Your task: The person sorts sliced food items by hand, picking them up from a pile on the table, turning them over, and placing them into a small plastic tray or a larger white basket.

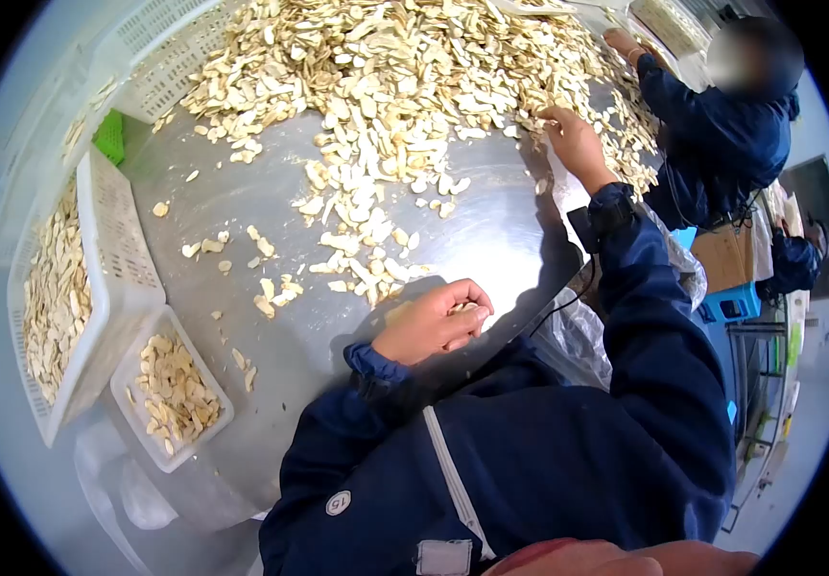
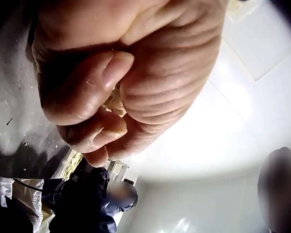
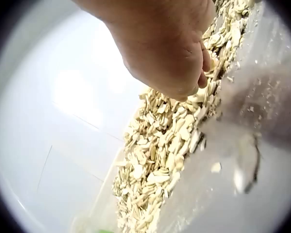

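Observation:
Pale dried slices [image 1: 376,86] lie in a wide heap on the metal table [image 1: 271,192], with a looser trail of them running toward the person. Low in front of the body, the left hand [image 1: 434,322] curls its fingers round a few slices; a bit of one slice [image 2: 114,103] shows between fingers and palm in the left wrist view. The right hand [image 1: 580,149] reaches to the heap's right edge, its fingertips right at the slices. In the right wrist view the back of that hand hides most of its fingers, and I cannot tell whether they pinch a slice.
At the left stand a large white perforated crate [image 1: 122,226] and a smaller white tray [image 1: 227,408], both holding slices. A green piece [image 1: 109,137] sits behind the crate. Clear plastic [image 1: 573,336] hangs at the table's near edge. Another person [image 1: 722,125] works at the far right.

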Demonstrator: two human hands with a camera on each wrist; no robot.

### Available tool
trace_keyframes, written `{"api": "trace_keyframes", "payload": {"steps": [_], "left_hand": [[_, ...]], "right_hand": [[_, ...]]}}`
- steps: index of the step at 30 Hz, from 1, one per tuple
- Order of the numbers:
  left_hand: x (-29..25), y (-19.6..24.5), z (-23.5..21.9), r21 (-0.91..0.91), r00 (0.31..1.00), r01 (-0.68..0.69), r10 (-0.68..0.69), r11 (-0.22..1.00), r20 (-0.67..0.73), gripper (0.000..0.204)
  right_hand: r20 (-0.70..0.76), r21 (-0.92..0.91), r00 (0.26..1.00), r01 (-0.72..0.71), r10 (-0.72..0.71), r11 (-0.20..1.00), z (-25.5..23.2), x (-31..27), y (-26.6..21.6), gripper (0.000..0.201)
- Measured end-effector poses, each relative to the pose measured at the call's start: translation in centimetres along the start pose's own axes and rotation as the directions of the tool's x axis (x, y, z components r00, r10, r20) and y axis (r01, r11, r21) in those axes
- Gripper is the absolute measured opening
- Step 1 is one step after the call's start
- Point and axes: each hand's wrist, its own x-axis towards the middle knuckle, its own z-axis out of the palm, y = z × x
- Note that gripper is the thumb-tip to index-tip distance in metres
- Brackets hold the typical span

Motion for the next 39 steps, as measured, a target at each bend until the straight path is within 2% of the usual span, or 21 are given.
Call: {"api": "trace_keyframes", "payload": {"steps": [1, 3, 6, 10, 13, 14, 18, 21, 22, 25, 27, 31, 33, 34, 35, 37, 39], "left_hand": [[0.0, 0.1, 0.0, 0.01, 1.0, -0.003, 0.003, 1.0, -0.008, 0.014], [0.0, 0.1, -0.1, 0.001, 1.0, 0.003, -0.003, 1.0, 0.001, 0.013], [0.0, 0.1, -0.1, -0.002, 1.0, 0.01, -0.01, 1.0, -0.007, 0.013], [0.1, -0.1, -0.2, -0.019, 1.0, -0.001, 0.001, 1.0, -0.002, 0.013], [0.0, 0.2, -0.1, -0.018, 1.0, 0.001, -0.001, 1.0, -0.004, 0.014], [-0.1, 0.3, 0.0, -0.019, 1.0, 0.0, 0.0, 1.0, -0.007, 0.014], [0.0, 0.0, 0.0, -0.024, 1.0, 0.008, -0.008, 1.0, -0.012, 0.014], [0.0, 0.0, -0.1, 0.0, 1.0, 0.001, -0.001, 1.0, -0.008, 0.014], [-0.1, 0.1, 0.0, 0.009, 1.0, -0.004, 0.004, 1.0, -0.009, 0.014], [-0.1, 0.2, -0.1, 0.025, 1.0, -0.009, 0.009, 1.0, -0.004, 0.015], [0.0, 0.0, -0.2, 0.035, 0.999, -0.035, 0.035, 0.999, 0.005, 0.015], [0.0, -0.4, -0.3, 0.029, 0.999, -0.047, 0.047, 0.998, 0.015, 0.015], [-0.2, -0.1, -0.1, -0.009, 0.999, -0.05, 0.05, 0.999, 0.016, 0.014], [-0.2, -0.2, -0.1, -0.008, 0.999, -0.046, 0.046, 0.999, 0.011, 0.015], [-0.1, -0.4, -0.2, 0.008, 0.998, -0.057, 0.057, 0.998, 0.021, 0.015], [0.1, -0.8, -0.5, 0.039, 0.997, -0.074, 0.073, 0.996, 0.032, 0.015], [0.6, -1.4, -0.8, 0.091, 0.99, -0.133, 0.129, 0.987, 0.052, 0.019]], "right_hand": [[-0.047, 0.064, 0.999, -0.01, 0.013, 0.998, 0.0, 0.7, 0.8, 0.024], [-0.003, -0.069, 0.999, -0.035, 0.035, 0.997, -0.3, 1.4, 1.5, 0.026], [-0.03, -0.164, 0.98, 0.187, -0.194, 0.969, 0.6, 1.2, 1.2, 0.024], [0.087, -0.271, 0.98, 0.196, -0.179, 0.942, 0.0, 1.2, 0.7, 0.019], [0.141, -0.203, 0.99, 0.047, -0.018, 0.978, -0.3, 0.1, 0.1, 0.021], [0.14, -0.124, 0.989, -0.023, 0.04, 0.992, -0.5, 0.2, -0.2, 0.026], [0.091, 0.134, 0.996, 0.012, -0.025, 0.991, 0.8, 2.0, -1.9, 0.031], [0.07, 0.009, 0.994, 0.078, -0.079, 0.997, 3.6, 4.6, -2.9, 0.032], [0.103, 0.014, 0.993, 0.052, -0.053, 0.999, 4.3, 5.3, -3.3, 0.031], [0.032, -0.004, 0.998, 0.062, -0.062, 0.998, 5.3, 5.8, -3.8, 0.029], [0.074, -0.006, 0.996, 0.05, -0.049, 0.999, 5.5, 6.2, -3.4, 0.028], [0.103, 0.143, 0.994, 0.019, -0.034, 0.989, 4.4, 5.1, -3.7, 0.03], [0.079, 0.129, 0.996, 0.033, -0.044, 0.991, 4.1, 4.4, -3.7, 0.032], [0.143, 0.12, 0.99, -0.012, -0.005, 0.993, 3.8, 4.6, -4.0, 0.034], [0.138, 0.091, 0.99, 0.021, -0.033, 0.996, 3.3, 4.4, -4.3, 0.035], [0.248, 0.075, 0.968, 0.021, -0.039, 0.997, 1.5, 4.4, -7.3, 0.034], [0.348, 0.111, 0.905, 0.221, -0.246, 0.969, 0.2, 3.9, -11.3, 0.032]]}}
